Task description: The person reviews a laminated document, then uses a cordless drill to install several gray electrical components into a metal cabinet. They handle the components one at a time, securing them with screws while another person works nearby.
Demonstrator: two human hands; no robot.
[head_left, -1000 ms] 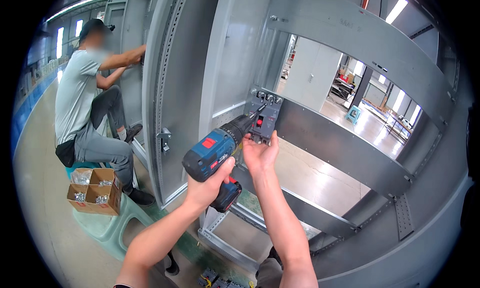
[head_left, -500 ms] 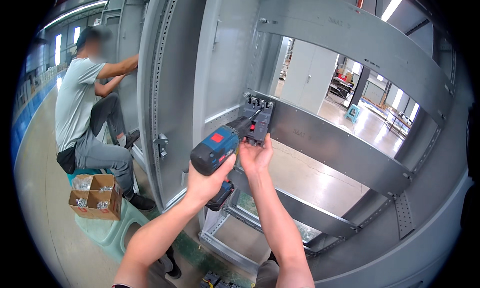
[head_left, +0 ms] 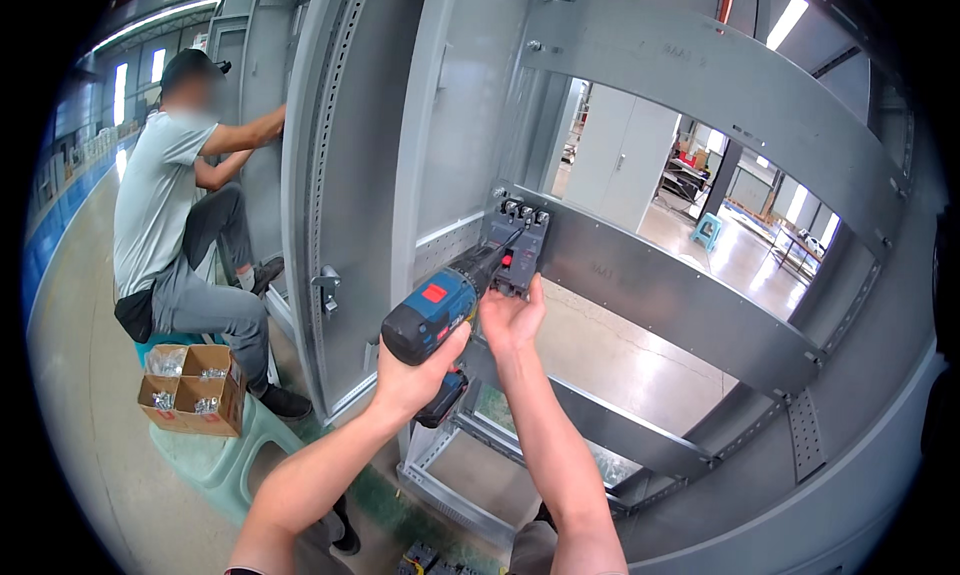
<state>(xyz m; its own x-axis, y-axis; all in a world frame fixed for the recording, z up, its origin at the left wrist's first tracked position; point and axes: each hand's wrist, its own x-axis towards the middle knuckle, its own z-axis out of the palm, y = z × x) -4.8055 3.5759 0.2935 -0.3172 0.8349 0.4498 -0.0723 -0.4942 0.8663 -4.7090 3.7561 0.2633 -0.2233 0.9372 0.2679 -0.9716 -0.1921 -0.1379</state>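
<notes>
My left hand (head_left: 412, 370) is closed round the grip of a blue and black cordless drill (head_left: 432, 313). Its long thin bit points up and right at the front of a dark grey circuit breaker (head_left: 520, 251), which has a red part and a row of metal terminals on top. The breaker sits against the left end of a metal crossbar (head_left: 650, 275) in a grey cabinet frame. Under the breaker, my right hand (head_left: 512, 317) cups its lower end, palm up, with fingertips partly hidden behind it.
On the left, a green plastic stool (head_left: 215, 465) carries a divided cardboard box (head_left: 207, 415) of small metal parts. Beyond it a seated person (head_left: 165, 205) reaches into another cabinet. A cabinet door (head_left: 350, 195) stands at my left. More dark breakers (head_left: 425, 558) lie low by my feet.
The drill has dropped slightly and its bit sits a little lower against the breaker. My right hand stays under the breaker. The whole view has shifted slightly.
</notes>
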